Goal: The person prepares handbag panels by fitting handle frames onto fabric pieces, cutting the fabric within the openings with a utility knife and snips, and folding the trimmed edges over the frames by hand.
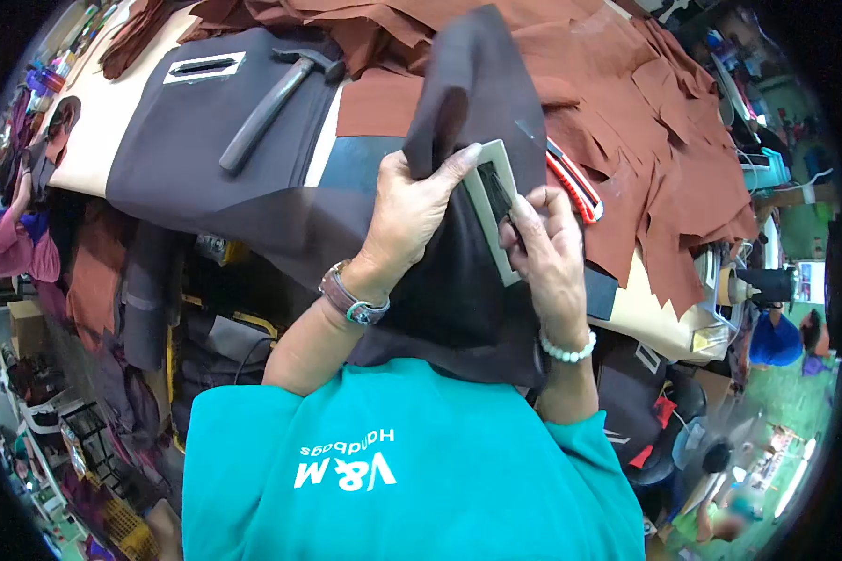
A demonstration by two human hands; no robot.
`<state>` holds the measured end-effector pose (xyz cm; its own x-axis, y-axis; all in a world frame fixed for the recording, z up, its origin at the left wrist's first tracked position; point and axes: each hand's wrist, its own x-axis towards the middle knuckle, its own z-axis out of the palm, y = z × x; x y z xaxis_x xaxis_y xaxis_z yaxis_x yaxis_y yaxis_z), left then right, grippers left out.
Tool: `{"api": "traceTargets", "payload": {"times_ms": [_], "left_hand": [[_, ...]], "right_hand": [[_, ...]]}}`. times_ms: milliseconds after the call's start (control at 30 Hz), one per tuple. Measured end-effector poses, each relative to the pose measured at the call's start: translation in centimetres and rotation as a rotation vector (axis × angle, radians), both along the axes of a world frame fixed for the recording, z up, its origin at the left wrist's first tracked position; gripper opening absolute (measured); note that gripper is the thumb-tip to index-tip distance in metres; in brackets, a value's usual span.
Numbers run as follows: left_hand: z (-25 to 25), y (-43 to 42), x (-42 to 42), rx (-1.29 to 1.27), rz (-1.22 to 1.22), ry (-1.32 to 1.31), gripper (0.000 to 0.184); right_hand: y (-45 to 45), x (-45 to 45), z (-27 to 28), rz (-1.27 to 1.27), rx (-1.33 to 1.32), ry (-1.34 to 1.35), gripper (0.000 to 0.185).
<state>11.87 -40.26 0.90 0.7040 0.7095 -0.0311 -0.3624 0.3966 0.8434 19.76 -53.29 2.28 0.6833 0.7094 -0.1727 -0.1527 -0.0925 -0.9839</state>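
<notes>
Dark brown leather [482, 75] is lifted in front of me, folded up and draped toward my lap. A pale rectangular frame [498, 210] with a slot sits on it, and dark material shows through the slot. My left hand [412, 210] pinches the leather and the frame's upper left edge between thumb and fingers. At the frame's right side, my right hand [547, 238] has its thumb and fingers pressed together at the slot, on the dark material there. What exactly those fingertips hold is partly hidden.
A hammer [271, 107] lies on a dark leather panel with a second pale slotted frame [204, 66]. Right of my hands is a red-and-white utility knife [573, 180]. Brown leather pieces [627, 122] cover the table's far side. Another person [720, 519] is at the far lower right.
</notes>
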Motion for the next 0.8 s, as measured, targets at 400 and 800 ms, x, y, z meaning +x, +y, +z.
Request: {"api": "traceTargets", "payload": {"times_ms": [400, 800], "left_hand": [[-1.6, -1.8, 0.3, 0.004, 0.149, -0.014, 0.013], [-1.6, -1.9, 0.1, 0.001, 0.083, 0.004, 0.017]], "right_hand": [[1.6, -3.6, -2.8, -0.221, 0.270, 0.184, 0.019], [1.7, -3.2, -2.8, -0.241, 0.360, 0.204, 0.019]]}}
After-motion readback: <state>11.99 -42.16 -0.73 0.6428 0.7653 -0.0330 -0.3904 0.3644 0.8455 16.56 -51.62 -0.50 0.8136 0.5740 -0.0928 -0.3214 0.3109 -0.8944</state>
